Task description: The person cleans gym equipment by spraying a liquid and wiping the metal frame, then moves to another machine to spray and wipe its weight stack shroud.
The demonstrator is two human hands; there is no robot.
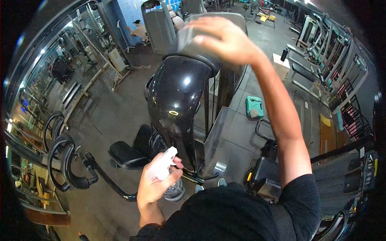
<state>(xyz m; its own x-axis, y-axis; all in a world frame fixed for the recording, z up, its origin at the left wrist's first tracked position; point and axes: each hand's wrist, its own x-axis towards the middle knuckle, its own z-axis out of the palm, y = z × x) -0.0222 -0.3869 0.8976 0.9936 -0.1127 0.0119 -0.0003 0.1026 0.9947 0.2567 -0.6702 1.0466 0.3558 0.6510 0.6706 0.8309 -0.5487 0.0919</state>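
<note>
Your black shirt [233, 213] fills the bottom of the view, closest to the lens.

- Left hand [155, 186]: low, close to your chest, clenched around a spray bottle [164, 168]. The white trigger head points up and toward the machine; the clear body shows below your fingers.
- Right hand [227, 40]: arm stretched up and forward, fingers curled over a grey cloth [188, 38] and pressing it onto the top of the black shroud [177, 96].
- The shroud is glossy and rounded, with light reflecting off its face. It stands upright directly ahead of you.
- A seat pad [126, 154] sits low to its left. A teal object [254, 106] lies on the floor [108, 116] to its right, well apart from it.
- Another person [139, 30] is far off at the back wall.

Risks, as a judgement:
- The cloth sits on a curved, slick crown at full reach. If the pressure goes off-centre, it may slide off and drop behind the machine.
- The nozzle is near your own forearm and body, so a careless squeeze would wet you rather than the shroud.
- Any spray that runs down onto the floor by your feet could make the footing slippery.
</note>
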